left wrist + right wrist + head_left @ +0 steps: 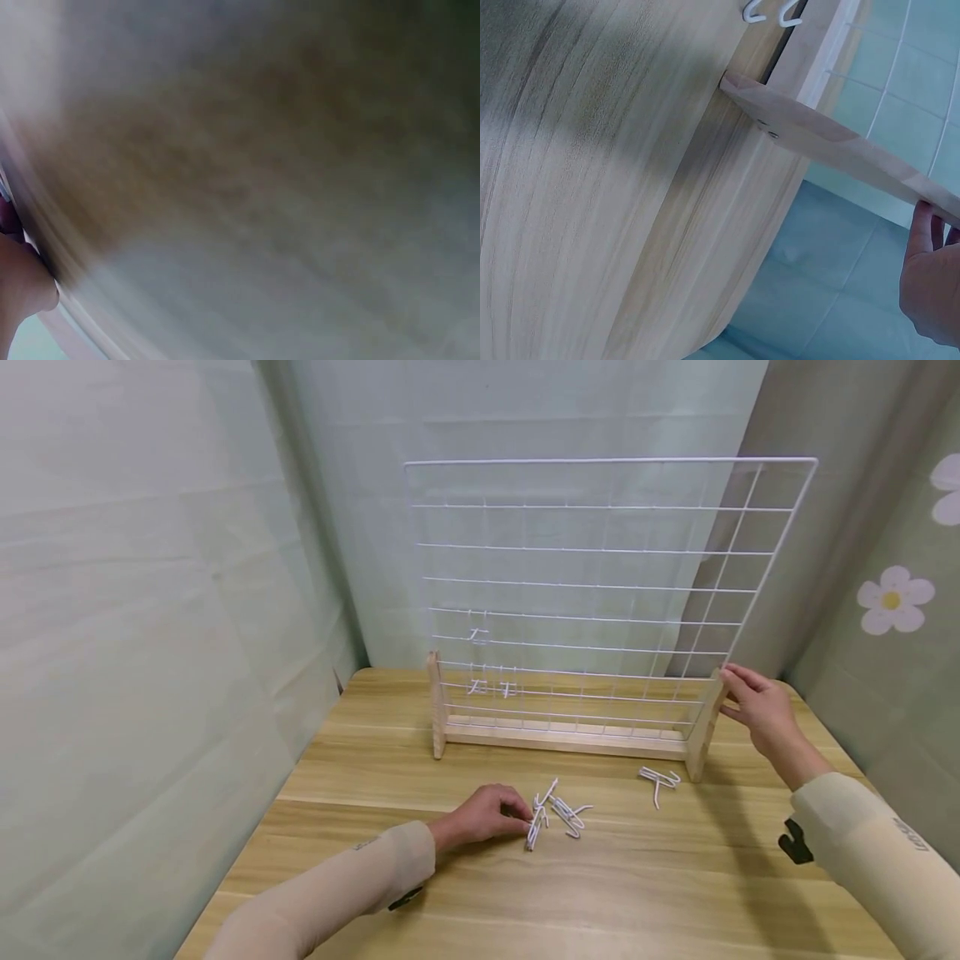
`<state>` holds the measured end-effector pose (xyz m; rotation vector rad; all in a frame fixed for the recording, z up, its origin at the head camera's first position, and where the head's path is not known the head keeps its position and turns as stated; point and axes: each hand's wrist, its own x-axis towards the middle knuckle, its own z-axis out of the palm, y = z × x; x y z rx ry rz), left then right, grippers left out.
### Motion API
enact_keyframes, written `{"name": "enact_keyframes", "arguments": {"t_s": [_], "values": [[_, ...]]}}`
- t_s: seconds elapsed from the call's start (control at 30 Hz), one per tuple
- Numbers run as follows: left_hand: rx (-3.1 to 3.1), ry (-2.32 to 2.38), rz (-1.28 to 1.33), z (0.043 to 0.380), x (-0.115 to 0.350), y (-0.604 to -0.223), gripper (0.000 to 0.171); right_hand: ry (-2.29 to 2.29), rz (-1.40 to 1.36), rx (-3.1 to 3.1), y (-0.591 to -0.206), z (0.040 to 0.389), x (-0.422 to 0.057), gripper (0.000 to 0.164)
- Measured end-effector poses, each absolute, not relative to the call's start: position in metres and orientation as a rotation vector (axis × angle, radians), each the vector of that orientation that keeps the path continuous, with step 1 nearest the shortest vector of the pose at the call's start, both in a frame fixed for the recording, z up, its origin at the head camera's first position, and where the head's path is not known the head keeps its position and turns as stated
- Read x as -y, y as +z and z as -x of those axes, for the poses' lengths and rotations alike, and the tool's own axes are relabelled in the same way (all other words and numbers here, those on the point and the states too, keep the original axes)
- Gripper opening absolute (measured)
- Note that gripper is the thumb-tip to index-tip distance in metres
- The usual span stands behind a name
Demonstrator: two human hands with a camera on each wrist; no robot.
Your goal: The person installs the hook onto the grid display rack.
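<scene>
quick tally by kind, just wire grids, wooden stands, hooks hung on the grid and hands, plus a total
White wire grid: 1
Wooden stand: 1
Hung white hooks: 3
Left hand and right hand: 2
Total: 7

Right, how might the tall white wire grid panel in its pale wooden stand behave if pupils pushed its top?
The white wire grid panel would probably feel stiff: its bars run straight without sagging. It looks light for its size, being mostly open gaps. It may tip, rising high above the low pale wooden stand.
</scene>
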<state>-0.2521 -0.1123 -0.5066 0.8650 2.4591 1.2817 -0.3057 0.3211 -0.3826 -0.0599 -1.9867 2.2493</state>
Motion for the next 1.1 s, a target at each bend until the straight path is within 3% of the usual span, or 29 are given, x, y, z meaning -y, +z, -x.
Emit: {"name": "enact_keyframes", "arguments": {"t_s": [0.1,0.3,0.53,0.97,1.1], "values": [[-2.448,1.289,-0.864,0.2524,0.1121,-0.5073,0.006,2.257,0.052,1.985,-0.3827,0.3056,-0.3218,0.046],[-2.467,1.275,-0.891,0.2529,0.1109,-0.5078,0.006,2.312,0.018,1.944,-0.3830,0.3063,-0.3239,0.012],[-2.508,1.221,-0.962,0.2567,0.1113,-0.5107,0.005,2.285,0.019,1.962,-0.3827,0.3049,-0.3238,0.032],[-2.583,1.060,-1.042,0.2580,0.1135,-0.5114,0.007,2.270,0.029,1.984,-0.3820,0.3047,-0.3224,0.018],[-2.618,1.000,-1.049,0.2570,0.1133,-0.5106,0.008,2.264,0.032,1.992,-0.3821,0.3040,-0.3220,0.028]]}}
